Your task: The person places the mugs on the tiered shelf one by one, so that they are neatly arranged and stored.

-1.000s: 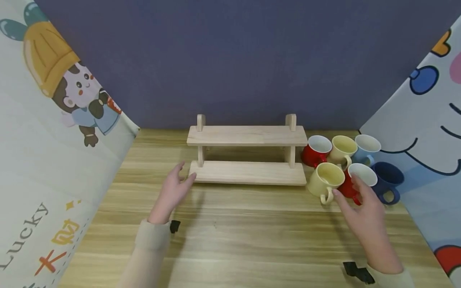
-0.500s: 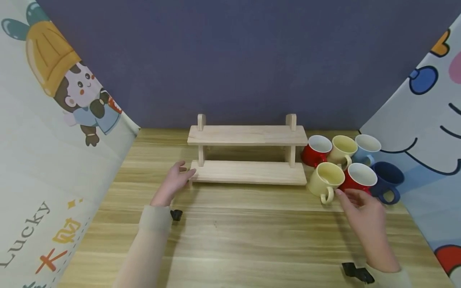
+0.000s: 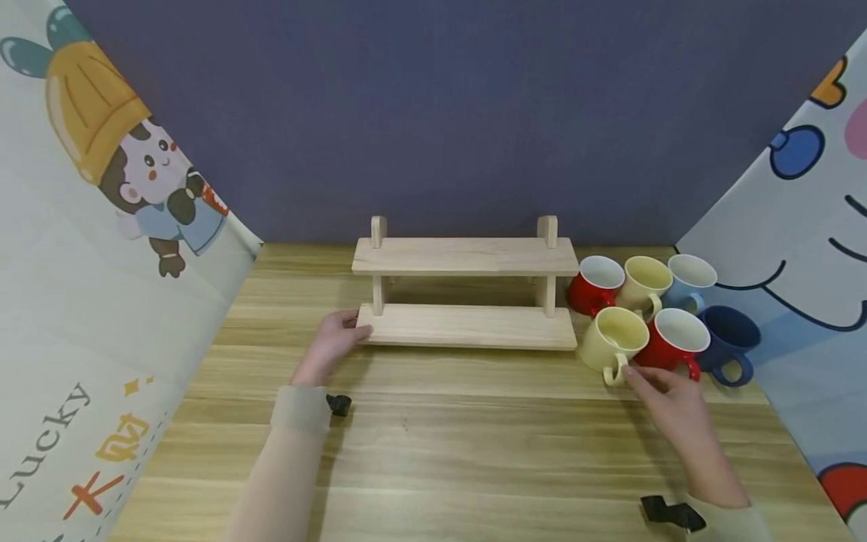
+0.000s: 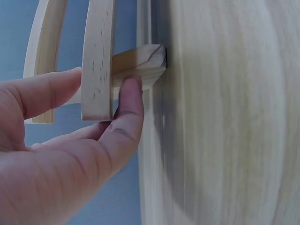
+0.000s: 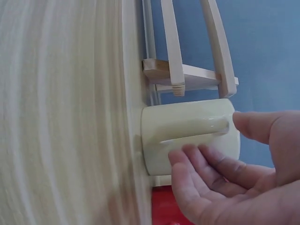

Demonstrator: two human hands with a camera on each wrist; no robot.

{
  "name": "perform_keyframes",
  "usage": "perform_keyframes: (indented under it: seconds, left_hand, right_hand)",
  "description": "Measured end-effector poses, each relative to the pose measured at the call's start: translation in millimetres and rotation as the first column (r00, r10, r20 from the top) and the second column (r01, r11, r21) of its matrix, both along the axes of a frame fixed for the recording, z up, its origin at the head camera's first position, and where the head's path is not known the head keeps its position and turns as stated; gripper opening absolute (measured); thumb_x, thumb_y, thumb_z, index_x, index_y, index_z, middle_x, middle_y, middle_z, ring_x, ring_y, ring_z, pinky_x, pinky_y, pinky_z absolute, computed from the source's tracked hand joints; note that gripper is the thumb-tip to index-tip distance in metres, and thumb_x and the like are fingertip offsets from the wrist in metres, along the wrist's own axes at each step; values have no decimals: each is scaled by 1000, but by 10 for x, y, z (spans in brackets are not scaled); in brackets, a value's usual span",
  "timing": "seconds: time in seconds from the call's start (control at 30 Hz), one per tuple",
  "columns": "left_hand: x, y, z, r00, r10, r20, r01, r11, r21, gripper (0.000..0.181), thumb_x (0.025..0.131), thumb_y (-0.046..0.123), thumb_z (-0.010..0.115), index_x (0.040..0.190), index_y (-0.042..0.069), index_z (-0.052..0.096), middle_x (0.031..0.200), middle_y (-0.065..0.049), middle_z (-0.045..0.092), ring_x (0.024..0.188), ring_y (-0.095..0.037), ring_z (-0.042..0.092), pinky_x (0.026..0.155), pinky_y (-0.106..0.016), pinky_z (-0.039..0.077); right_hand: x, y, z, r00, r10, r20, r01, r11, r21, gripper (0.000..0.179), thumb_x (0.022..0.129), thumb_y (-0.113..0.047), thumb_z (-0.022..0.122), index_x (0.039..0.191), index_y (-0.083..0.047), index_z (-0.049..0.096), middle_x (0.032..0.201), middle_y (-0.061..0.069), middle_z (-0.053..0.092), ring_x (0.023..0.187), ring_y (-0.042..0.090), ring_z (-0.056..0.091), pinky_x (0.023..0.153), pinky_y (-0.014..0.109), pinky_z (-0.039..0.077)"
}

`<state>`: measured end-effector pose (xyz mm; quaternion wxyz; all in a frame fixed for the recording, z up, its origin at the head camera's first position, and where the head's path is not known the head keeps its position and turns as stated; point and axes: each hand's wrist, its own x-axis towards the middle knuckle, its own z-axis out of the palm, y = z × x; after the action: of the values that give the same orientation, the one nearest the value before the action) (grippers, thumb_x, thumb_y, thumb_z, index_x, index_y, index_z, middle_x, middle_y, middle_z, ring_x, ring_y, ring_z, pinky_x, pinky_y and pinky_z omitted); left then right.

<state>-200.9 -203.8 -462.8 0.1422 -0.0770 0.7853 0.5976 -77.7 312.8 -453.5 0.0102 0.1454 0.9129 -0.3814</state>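
A two-tier wooden shelf (image 3: 467, 327) stands against the back wall. My left hand (image 3: 330, 345) grips the left end of its lower board, thumb on top and fingers underneath, as the left wrist view shows on the board (image 4: 97, 61). At the shelf's right stands a pale yellow mug (image 3: 605, 345), upright, its handle toward me. My right hand (image 3: 677, 414) is at that mug's handle (image 5: 197, 129). In the right wrist view the thumb (image 5: 253, 125) is by the handle's upper end, and loosely bent fingers lie beside the handle, a gap between them and the thumb.
Close beside the yellow mug stand a red mug (image 3: 670, 342) and a dark blue mug (image 3: 728, 339). Behind them are another red mug (image 3: 591, 290), a second yellow mug (image 3: 640, 290) and a light blue mug (image 3: 687, 282). Printed panels flank the wooden table (image 3: 474, 452).
My left hand has closed onto the left end of the lower board. My right hand has drawn back from above the front red mug and moved left to the yellow mug's handle.
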Motion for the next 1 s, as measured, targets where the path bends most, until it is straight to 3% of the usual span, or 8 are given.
perform_keyframes:
  seconds: [0.2,0.37,0.5,0.67,1.0]
  left_hand:
    - [-4,24,-27,1000,23,-10,-23,1000,15,57,104,7,59,151,-13,34,140,-28,50,120,-35,56,99,-43,51]
    - [-6,27,-52,998,55,-9,-54,997,52,56,103,4,60,150,-14,36,139,-28,50,122,-34,55,98,-38,51]
    - [7,24,-57,997,81,2,-80,994,79,56,103,3,60,150,-13,36,138,-27,51,120,-33,55,97,-36,52]
    - [15,21,-60,996,89,9,-89,991,101,56,103,4,60,151,-11,36,137,-25,51,118,-30,55,98,-39,51]
    - [11,6,-99,996,94,-2,-93,987,131,57,102,3,61,151,-11,37,135,-25,52,111,-27,57,94,-39,53]
  right_hand:
    - [-55,22,-95,999,50,-7,-50,998,-35,67,104,-48,54,132,13,59,122,33,61,108,44,55,84,56,50]
    - [-64,9,-138,998,43,-40,-46,996,-81,61,104,-44,57,134,10,61,120,28,65,107,37,56,78,33,52]
    - [-82,-9,-145,996,25,-84,-35,991,-131,58,104,-45,58,131,6,65,117,21,70,100,16,59,72,13,48]
    - [-103,-10,-160,993,19,-120,-42,980,-192,56,104,-44,58,129,6,67,109,12,74,91,-7,57,76,9,46]
    - [-125,-8,-275,992,-12,-127,-24,960,-280,56,104,-42,58,132,6,64,106,5,75,92,-1,59,78,9,48]
